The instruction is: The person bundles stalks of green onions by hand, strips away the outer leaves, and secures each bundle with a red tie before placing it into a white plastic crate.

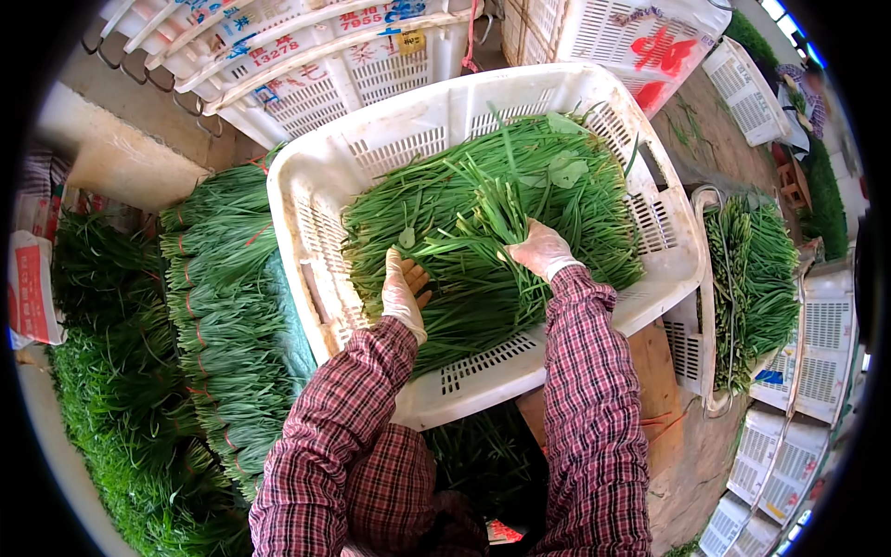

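Note:
A white slatted plastic crate [320,227] sits in front of me, filled with long green garlic chives [445,320]. Over the middle of the pile, my right hand [541,249] is closed around a small bunch of garlic chives [497,209], its cut pale ends and blades spreading up and left. My left hand [405,290] is at the crate's left side, palm turned inward, fingers stretched and apart; some stems come close to its fingertips. Thin pale gloves cover both hands. A few broad leaves [564,169] lie on the chives toward the far side.
Tied chive bundles [227,343] are stacked left of the crate, with loose greens [121,371] beyond them. Nested white crates [343,65] stand at the back, another crate [622,37] beside them. At right is a filled crate [756,288]; a wooden board [657,381] lies below.

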`<state>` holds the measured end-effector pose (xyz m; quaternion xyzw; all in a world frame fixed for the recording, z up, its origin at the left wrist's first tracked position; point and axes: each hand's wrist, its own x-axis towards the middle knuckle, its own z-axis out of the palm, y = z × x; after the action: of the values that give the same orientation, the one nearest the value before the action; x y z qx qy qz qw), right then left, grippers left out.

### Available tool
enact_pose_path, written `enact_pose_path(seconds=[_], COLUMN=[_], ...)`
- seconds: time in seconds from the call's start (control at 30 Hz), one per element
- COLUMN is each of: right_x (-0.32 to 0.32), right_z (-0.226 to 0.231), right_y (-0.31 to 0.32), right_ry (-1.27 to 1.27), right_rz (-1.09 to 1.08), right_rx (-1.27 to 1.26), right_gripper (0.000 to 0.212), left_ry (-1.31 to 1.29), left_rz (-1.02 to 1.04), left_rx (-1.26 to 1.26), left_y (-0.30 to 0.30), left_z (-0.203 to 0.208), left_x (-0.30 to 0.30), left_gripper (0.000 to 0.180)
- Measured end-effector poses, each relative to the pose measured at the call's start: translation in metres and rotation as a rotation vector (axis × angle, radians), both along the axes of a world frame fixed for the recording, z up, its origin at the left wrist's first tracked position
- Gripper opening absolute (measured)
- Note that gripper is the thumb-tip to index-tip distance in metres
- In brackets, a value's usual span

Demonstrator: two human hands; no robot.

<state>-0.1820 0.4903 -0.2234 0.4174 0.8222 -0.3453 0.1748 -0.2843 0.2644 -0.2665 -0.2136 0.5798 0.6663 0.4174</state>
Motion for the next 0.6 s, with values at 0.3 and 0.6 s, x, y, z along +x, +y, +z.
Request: enact_pose_path(seconds=[0.3,0.6], right_x=[-0.008,-0.013], right_z=[0.004,-0.013], right_y=[-0.011,-0.034], right_ry=[-0.136,-0.265], right_rz=[0.159,0.454], right_rx=[0.036,0.199], right_gripper=[0.067,0.055], left_ry=[0.096,-0.133], left_rz=[-0.314,-0.178], left_rx=[-0.135,0.241], left_y=[-0.005,0.012], left_z=[-0.049,-0.037], left_x=[-0.006,0.000], left_gripper=[0.041,0.036])
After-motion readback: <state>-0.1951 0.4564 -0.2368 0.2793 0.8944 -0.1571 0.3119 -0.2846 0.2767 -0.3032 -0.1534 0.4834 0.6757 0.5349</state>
